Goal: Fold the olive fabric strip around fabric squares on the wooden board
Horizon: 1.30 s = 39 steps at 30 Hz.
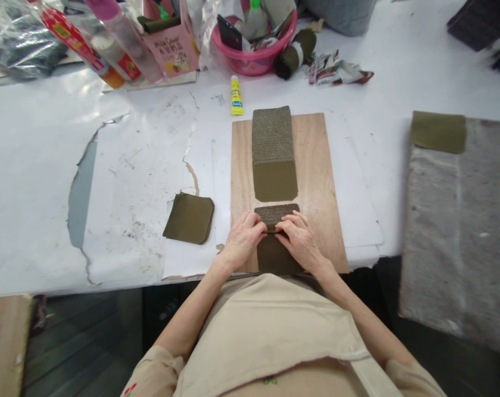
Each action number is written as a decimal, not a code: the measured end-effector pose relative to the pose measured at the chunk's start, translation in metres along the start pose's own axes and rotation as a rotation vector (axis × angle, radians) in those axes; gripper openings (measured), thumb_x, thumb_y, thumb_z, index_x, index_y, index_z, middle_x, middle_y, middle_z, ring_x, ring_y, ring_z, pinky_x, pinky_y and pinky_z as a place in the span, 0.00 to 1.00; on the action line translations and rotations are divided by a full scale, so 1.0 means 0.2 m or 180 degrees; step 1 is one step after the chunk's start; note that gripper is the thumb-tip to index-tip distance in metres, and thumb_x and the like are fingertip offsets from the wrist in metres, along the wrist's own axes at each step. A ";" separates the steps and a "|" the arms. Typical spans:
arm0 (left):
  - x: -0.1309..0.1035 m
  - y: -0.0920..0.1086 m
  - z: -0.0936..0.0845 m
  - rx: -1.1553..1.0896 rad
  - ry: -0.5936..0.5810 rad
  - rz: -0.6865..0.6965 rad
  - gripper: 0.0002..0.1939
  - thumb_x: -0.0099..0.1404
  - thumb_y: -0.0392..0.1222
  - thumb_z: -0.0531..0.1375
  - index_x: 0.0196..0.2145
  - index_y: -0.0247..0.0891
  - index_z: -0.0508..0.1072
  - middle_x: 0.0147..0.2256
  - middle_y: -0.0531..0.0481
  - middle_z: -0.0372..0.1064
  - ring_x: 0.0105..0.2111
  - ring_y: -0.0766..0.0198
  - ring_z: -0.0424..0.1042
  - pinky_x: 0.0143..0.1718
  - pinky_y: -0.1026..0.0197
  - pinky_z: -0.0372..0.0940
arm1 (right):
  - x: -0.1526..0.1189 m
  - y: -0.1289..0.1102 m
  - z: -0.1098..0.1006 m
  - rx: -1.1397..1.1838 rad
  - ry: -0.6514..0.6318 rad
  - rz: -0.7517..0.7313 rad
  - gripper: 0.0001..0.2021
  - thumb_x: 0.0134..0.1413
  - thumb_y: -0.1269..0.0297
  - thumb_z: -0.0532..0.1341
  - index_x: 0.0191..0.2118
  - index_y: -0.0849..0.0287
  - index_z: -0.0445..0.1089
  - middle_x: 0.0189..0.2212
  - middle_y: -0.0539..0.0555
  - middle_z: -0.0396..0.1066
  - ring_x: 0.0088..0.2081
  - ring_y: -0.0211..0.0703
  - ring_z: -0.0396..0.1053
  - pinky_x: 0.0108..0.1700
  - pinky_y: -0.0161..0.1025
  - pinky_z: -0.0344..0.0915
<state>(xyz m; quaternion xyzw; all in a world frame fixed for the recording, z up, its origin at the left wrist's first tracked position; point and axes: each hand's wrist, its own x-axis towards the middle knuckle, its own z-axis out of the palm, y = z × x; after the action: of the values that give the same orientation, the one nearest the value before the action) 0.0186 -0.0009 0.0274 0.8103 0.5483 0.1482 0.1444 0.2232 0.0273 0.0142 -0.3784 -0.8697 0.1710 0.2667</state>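
Pinching cloth (279,258), left hand (245,237) and right hand (298,238) overlie a board (316,165) on torn sheeting (142,149).

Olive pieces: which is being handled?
The near piece on the board, with left hand and right hand on it. The farther piece, the stack left of the board and the far-right patch have no hand on them.

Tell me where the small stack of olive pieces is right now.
In the head view, the stack of olive pieces lies on the white-covered table, left of the wooden board and of the person's left hand.
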 end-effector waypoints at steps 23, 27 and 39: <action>-0.02 -0.05 0.03 -0.0838 0.0308 -0.0232 0.04 0.67 0.41 0.60 0.39 0.39 0.73 0.37 0.48 0.66 0.41 0.59 0.65 0.42 0.56 0.65 | 0.01 -0.02 0.01 -0.0062 -0.0156 0.0318 0.06 0.64 0.65 0.58 0.42 0.56 0.73 0.37 0.53 0.74 0.44 0.45 0.65 0.47 0.43 0.60; -0.05 -0.05 0.06 -0.0945 0.0666 -0.0243 0.05 0.69 0.40 0.58 0.40 0.40 0.74 0.36 0.49 0.68 0.40 0.61 0.67 0.41 0.58 0.66 | 0.01 -0.02 0.01 -0.0070 -0.0091 0.0341 0.07 0.64 0.65 0.59 0.40 0.55 0.74 0.35 0.52 0.74 0.42 0.43 0.64 0.47 0.42 0.60; -0.09 -0.07 0.07 -0.0331 0.0577 0.0173 0.08 0.70 0.35 0.54 0.41 0.38 0.73 0.37 0.46 0.70 0.39 0.61 0.67 0.39 0.59 0.67 | -0.02 -0.01 0.02 -0.0078 -0.0145 0.0307 0.11 0.65 0.69 0.56 0.45 0.51 0.75 0.37 0.52 0.73 0.44 0.43 0.64 0.48 0.42 0.60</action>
<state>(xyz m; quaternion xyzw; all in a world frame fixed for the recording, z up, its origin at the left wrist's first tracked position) 0.0054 -0.0136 0.0076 0.7995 0.5285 0.2530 0.1320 0.2209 0.0228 0.0110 -0.4191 -0.8584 0.1815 0.2337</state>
